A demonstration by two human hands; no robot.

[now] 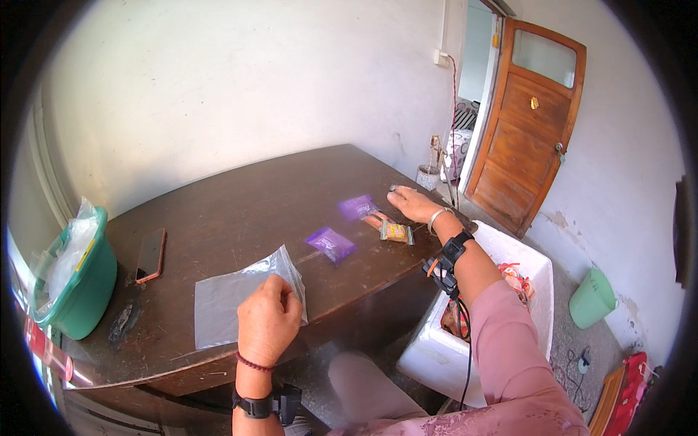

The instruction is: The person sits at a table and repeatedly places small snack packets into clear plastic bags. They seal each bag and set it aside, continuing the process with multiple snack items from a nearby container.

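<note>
A clear plastic bag (221, 305) lies flat near the front edge of the dark wooden table (245, 201). My left hand (270, 313) is over its right part, fingers curled; whether they pinch the bag cannot be told. Towards the table's right end, my right hand (414, 204) reaches out, with a small clear-wrapped item (402, 188) at its fingertips, partly hidden. Just left of that hand are a purple packet (355, 207), reddish-brown stick-shaped snacks (375, 219) and a wrapped snack with a yellow label (397, 232). Another purple packet (331, 244) lies between the bag and that group.
A green plastic basket (87, 283) holding clear bags stands at the left, beside a phone (151, 255). Below my right arm is a white foam box (436, 349) with red-wrapped packets. A green bucket (593, 300) stands on the floor near an open wooden door (526, 125).
</note>
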